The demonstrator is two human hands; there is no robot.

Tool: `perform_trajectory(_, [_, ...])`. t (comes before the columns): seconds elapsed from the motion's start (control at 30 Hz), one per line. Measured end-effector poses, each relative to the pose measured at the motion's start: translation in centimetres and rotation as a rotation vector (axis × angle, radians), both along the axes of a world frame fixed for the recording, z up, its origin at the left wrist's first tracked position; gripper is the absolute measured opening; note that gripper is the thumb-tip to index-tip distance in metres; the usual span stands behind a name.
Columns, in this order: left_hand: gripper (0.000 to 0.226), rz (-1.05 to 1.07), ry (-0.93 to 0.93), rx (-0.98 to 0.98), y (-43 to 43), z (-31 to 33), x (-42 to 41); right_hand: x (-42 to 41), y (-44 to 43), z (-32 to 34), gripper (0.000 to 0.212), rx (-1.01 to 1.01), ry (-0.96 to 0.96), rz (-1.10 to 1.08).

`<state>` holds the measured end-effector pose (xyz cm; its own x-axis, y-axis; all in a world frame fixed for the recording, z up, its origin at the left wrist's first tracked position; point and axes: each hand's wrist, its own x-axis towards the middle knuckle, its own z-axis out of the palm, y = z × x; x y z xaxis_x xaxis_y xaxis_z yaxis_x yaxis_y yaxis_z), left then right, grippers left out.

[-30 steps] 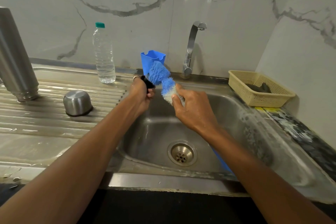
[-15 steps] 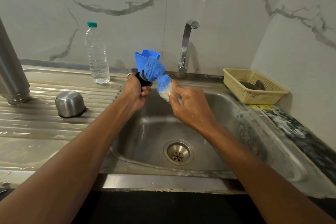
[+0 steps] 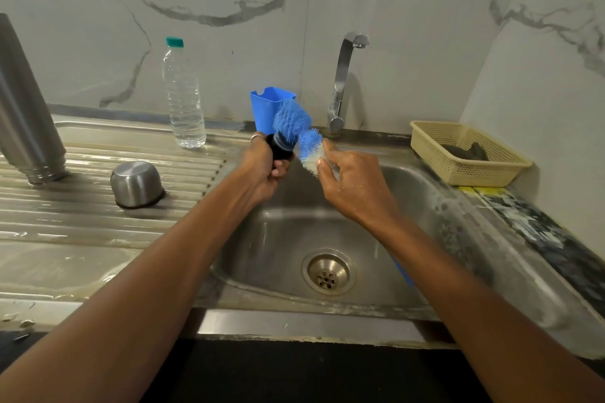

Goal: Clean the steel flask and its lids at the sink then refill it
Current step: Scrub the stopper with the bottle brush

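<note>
Head view: over the sink basin, the left hand has its fingers curled round a black inner lid. The right hand pinches the brush by its pale lower bristles, and the blue tuft presses on the lid's top. Both hands hang at 12 o'clock from the drain, with open basin below them. The steel flask stands inverted at the frame's 9 o'clock edge on the drainboard. The steel cup lid sits mouth-down just at its 4 o'clock. The tap rises close behind the brush.
</note>
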<state>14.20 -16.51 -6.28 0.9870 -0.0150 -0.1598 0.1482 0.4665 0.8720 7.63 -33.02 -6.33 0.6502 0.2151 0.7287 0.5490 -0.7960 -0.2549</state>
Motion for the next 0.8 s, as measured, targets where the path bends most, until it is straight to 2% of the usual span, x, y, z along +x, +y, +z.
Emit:
perform_trajectory(0.17, [0.036,0.014,0.0,-0.056,0.6,0.2,0.5,-0.5,0.1,-0.2,0.038,-0.02,-0.042,0.077])
perform_trajectory(0.3, [0.037,-0.006,0.003,-0.064,0.5,0.3,0.1,0.1,0.0,-0.1,0.04,-0.006,-0.029,0.028])
perform_trajectory(0.53, [0.038,0.041,0.011,-0.118,1.1,0.8,0.0,-0.2,-0.3,-0.1,0.04,-0.015,-0.022,0.062])
perform_trajectory(0.67, [0.038,0.022,0.023,-0.062,0.5,0.6,0.3,0.4,-0.7,-0.1,0.041,0.004,-0.006,0.017])
perform_trajectory(0.8, [0.038,0.035,0.035,-0.082,0.9,0.2,0.5,-0.7,0.1,-0.1,0.038,-0.031,-0.042,0.1])
